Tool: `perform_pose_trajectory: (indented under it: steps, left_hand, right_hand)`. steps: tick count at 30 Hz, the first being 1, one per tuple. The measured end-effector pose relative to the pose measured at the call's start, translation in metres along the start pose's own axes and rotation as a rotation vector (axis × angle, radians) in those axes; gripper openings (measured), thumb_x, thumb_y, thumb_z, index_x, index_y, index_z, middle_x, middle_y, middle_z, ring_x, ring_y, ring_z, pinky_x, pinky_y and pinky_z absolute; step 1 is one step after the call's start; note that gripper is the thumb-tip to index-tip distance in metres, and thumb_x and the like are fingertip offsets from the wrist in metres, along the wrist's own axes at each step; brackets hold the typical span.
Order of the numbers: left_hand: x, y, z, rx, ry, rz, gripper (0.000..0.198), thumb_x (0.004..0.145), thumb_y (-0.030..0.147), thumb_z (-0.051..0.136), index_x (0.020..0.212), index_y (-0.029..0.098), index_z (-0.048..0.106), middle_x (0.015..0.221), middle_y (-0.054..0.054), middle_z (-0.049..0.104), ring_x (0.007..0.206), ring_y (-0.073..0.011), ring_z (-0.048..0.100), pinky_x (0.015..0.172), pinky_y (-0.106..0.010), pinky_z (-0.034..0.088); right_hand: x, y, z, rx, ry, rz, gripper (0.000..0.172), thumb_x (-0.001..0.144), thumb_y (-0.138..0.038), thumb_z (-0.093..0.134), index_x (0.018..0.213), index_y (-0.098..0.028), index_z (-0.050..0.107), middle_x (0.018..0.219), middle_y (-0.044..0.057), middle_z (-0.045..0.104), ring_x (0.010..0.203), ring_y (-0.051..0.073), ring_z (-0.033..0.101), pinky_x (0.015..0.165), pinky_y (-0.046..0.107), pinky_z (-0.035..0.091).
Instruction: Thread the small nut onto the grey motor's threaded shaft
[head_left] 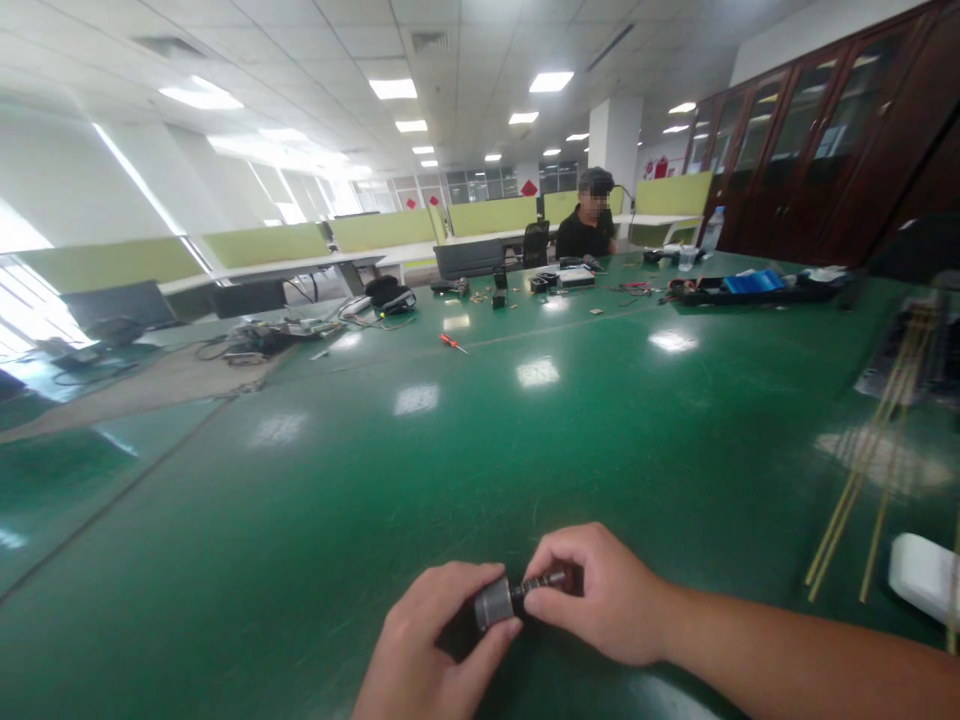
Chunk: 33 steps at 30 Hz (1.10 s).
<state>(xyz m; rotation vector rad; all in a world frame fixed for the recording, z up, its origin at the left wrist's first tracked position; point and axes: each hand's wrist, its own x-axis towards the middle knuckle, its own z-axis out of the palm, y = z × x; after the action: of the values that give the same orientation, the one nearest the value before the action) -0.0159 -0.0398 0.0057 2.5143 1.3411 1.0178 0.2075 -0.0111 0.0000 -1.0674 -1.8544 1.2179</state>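
Near the front edge of the green table (480, 450), my left hand (442, 640) grips a short, dark grey metal cylinder (493, 604) between thumb and fingers. To its right, my right hand (600, 595) pinches a thin, ridged dark shaft (541, 583) that lines up with the cylinder's right end. The shaft and cylinder meet or nearly meet; whether they are joined is too small to tell. My right fingers partly cover the shaft.
A red screwdriver (451, 343) lies further back. Thin yellowish sticks (862, 490) and a white case (922, 575) are at the right. Tools and a blue item (754, 282) line the far side, where a person (586, 225) sits. Cables and parts (262, 335) lie back left.
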Motion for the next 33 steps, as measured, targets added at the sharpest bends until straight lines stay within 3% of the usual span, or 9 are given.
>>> perform_pose_trajectory:
  steps: [33]
  left_hand:
    - [0.0017,0.0048,-0.0026,-0.021,0.073,-0.016,0.024,0.084,0.033,0.073,0.107,0.028,0.068,0.095,-0.001,0.075,0.082,-0.0174,0.073,0.076,-0.024,0.061]
  right_hand:
    - [-0.0001,0.0033,-0.0020,0.077,-0.005,0.020,0.010,0.079,-0.026,0.070,0.081,-0.016,0.070,0.065,-0.002,0.060,0.060,0.011,0.051,0.058,0.022,0.039]
